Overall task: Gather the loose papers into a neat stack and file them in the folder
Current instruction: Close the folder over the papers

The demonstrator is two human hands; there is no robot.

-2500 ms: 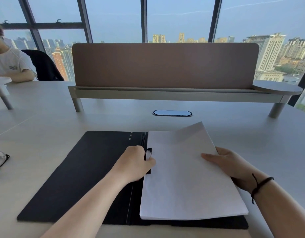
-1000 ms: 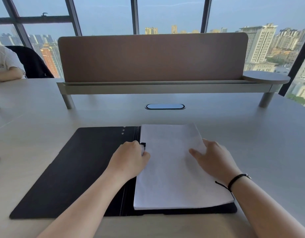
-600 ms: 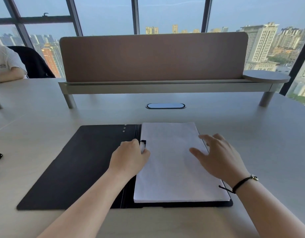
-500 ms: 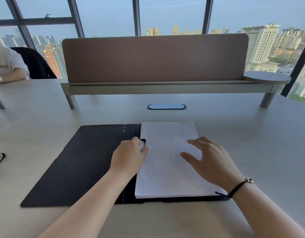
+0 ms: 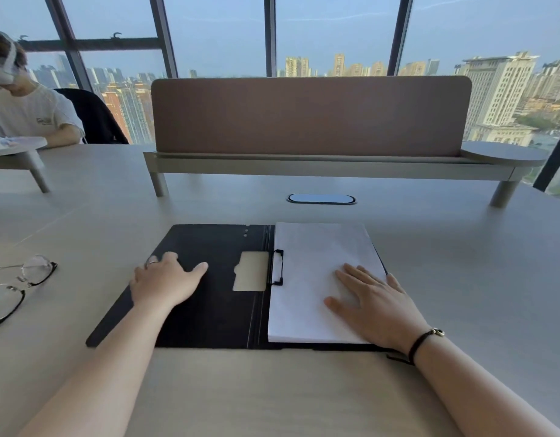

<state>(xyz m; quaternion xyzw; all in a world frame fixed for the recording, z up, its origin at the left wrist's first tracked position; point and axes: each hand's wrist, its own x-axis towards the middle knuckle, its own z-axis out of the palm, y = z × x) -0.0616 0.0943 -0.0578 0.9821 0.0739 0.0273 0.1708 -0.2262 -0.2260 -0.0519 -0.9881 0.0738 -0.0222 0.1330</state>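
Left hand (image 5: 166, 283): flat, grip spread, palm down on folder (image 5: 190, 310) left cover.
Right hand (image 5: 371, 302): flat, grip spread, pressing papers (image 5: 307, 279).
Papers: stacked on folder's right half, on table (image 5: 461, 279).

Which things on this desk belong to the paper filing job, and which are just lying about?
Part of the job:
paper stack
black folder
folder clip
left hand
right hand

Just lying about:
eyeglasses
desk divider
cable grommet

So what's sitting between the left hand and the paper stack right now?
In the head view, between the left hand and paper stack lie the folder's black inside cover, its cutout window and the spine clip.
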